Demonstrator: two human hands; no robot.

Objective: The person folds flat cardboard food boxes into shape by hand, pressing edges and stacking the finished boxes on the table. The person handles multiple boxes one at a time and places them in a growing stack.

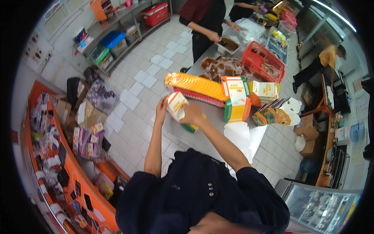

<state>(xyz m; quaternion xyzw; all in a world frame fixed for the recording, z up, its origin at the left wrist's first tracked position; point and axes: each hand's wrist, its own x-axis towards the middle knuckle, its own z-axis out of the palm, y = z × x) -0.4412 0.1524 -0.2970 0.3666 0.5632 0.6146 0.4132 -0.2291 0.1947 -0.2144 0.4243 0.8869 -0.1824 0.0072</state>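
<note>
White carton (176,103), orange trim and print on its faces, sits between the 2 hands, above the near left edge of the steel worktop (171,132). Left hand (161,110) grasps it from the left, fingers along that side. Right hand (192,114) lies over the carton's right part, fingers spread, touching it, not clenched; cannot tell whether it grips or only presses. Below the right hand, a green and yellow panel (191,128) (same carton or another, cannot tell).

Just beyond the carton: a long nested row of yellow-orange cartons (196,84), running rightward. At its right end, 1 opened-out carton (236,95) in white, yellow and green, well apart from the left hand. Further right, a stack of white and yellow cartons (265,89) and a fanned bundle of printed card pieces (274,114).

Far side of the worktop: brown-filled plastic bags (222,68), a red basket (269,58), a metal pan (227,46). A co-worker's hand (213,36) is at the pan.
</note>
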